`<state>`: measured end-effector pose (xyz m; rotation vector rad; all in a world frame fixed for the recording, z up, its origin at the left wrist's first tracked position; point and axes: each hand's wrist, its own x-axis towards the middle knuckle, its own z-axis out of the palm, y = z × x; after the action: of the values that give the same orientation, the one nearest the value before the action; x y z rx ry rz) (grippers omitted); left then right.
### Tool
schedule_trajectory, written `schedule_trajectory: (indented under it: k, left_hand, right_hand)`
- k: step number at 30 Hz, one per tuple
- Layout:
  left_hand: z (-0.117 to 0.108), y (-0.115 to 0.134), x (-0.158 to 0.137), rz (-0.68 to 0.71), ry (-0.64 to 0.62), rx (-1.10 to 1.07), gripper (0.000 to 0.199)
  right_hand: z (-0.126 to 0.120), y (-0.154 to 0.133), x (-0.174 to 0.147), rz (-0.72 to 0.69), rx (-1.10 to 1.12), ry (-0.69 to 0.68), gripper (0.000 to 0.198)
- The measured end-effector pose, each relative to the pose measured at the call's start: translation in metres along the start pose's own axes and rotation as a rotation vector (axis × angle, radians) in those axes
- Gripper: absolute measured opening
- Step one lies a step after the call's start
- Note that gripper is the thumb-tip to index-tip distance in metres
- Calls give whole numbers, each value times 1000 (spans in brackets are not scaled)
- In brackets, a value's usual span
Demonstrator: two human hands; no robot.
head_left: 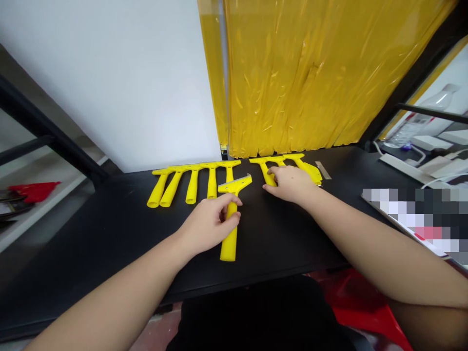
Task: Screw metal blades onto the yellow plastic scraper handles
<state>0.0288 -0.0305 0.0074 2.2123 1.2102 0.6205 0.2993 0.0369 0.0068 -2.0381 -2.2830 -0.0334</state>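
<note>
My left hand [210, 222] grips the handle of a yellow scraper [231, 229] whose metal-edged head points away from me, over the black table [109, 229]. My right hand [290, 184] rests on the handle of another yellow scraper [268, 168] in a small group at the back right of the table. A loose metal blade [323, 170] lies just right of that group. Behind my left hand, a row of several yellow scrapers [192, 183] lies side by side with heads toward the wall.
A white wall and a yellow plastic curtain [310, 73] close off the back of the table. A black frame with a red object [34, 191] stands at the left. White devices, cables and a plastic bottle [420, 122] sit at the right. Something red [365, 312] lies below the table's front edge.
</note>
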Motion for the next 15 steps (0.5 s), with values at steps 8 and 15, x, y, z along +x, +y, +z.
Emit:
schedule_trajectory:
  k: [8,15]
  left_hand:
    - [2,-3,0,21,4,6,20]
    - [3,-6,0,30,0,20,19]
  right_hand:
    - [-10,22,3,66,58,71,43]
    - [-9,60,18,254,-29,-57,51]
